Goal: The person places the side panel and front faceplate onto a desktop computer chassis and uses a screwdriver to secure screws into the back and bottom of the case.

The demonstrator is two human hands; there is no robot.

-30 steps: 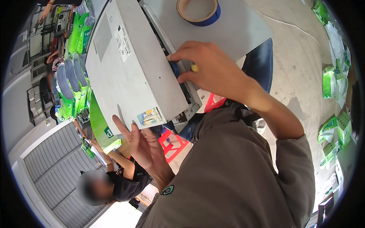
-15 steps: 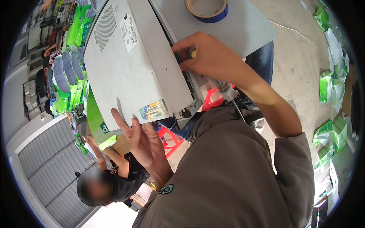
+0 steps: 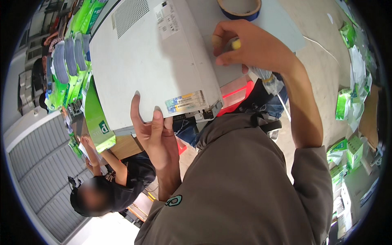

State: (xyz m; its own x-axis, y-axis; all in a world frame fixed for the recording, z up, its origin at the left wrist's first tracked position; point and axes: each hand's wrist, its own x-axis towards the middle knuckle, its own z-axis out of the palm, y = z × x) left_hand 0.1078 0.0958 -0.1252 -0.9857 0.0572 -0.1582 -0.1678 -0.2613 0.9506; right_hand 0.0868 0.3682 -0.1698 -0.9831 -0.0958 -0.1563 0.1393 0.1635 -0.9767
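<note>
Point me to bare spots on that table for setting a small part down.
Bare grey table lies right of the tape roll, out to the table's right edge, above the right hand. The white metal case covers most of the rest, left hand on its near edge. Left of the case is crowded with green packages.

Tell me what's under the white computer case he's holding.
Under the white computer case a red bin and jeans show at its near edge. The left hand props that edge; anything further beneath is covered.
</note>
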